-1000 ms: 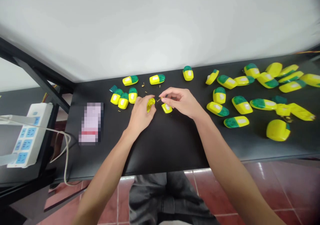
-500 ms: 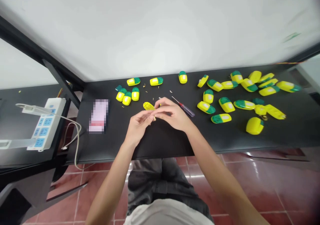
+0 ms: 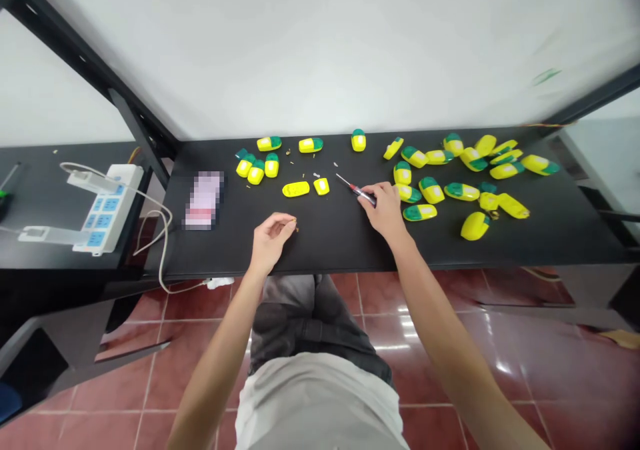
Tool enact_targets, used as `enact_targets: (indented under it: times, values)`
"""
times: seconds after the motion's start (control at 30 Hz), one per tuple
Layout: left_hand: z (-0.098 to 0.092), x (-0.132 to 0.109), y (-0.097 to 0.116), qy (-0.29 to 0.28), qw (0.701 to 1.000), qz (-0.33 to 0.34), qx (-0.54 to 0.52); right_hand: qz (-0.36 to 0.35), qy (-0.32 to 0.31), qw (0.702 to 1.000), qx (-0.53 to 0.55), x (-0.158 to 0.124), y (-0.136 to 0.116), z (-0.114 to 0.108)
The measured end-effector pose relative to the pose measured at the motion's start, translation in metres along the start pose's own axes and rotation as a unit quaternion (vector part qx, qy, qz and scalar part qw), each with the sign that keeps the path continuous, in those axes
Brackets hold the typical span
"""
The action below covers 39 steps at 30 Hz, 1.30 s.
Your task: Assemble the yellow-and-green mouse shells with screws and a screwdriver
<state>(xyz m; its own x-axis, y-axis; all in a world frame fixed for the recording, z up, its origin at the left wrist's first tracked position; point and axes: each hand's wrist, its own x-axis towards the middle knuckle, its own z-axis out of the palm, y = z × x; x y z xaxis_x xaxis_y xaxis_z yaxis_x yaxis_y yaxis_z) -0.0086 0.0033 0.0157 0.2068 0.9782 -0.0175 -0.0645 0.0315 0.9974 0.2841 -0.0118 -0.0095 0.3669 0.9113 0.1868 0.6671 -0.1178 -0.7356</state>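
My left hand point(image 3: 271, 238) is over the front of the black table, thumb and fingers pinched on a small brass-coloured part point(image 3: 297, 229) that is mostly hidden. My right hand point(image 3: 385, 208) has its fingers around the dark handle of a screwdriver point(image 3: 364, 195), whose thin shaft points up and left. Between and beyond the hands lie an open yellow shell half point(image 3: 296, 189) and a smaller yellow piece with a white patch point(image 3: 321, 186). Tiny screws and a small pale bit point(image 3: 316, 175) are scattered behind them.
Many yellow-and-green plastic cases point(image 3: 461, 191) crowd the right side of the black table point(image 3: 330, 243). A smaller group point(image 3: 256, 171) sits at the back left. A blurred phone-like object point(image 3: 204, 200) lies left, near a power strip point(image 3: 109, 207) with a white cable point(image 3: 165, 237).
My hands have parted. The right one moved right and took hold of the screwdriver; the left drew back with the small part. The yellow shell half now lies uncovered. The view shifted slightly.
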Motion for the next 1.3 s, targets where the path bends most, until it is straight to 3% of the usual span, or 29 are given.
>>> enact_targets:
  times: [0.13,0.33,0.7,1.03,1.3]
  values:
    - [0.001,-0.001,-0.003,-0.016,0.999,0.031,0.021,-0.022,-0.054,0.998,0.038,-0.013,-0.003,-0.006]
    - [0.002,-0.004,-0.005,-0.048,0.992,0.097,0.059,-0.05,-0.218,0.967,0.121,-0.046,-0.032,-0.015]
    - [0.005,-0.009,-0.007,-0.073,0.983,0.122,0.119,-0.055,-0.24,0.959,0.139,-0.054,-0.039,-0.021]
    - [0.005,-0.008,-0.009,-0.084,0.97,0.185,0.136,-0.093,-0.235,0.958,0.133,-0.053,-0.037,-0.023]
    - [0.005,-0.008,-0.009,-0.084,0.966,0.188,0.155,-0.103,-0.241,0.958,0.115,-0.052,-0.038,-0.026]
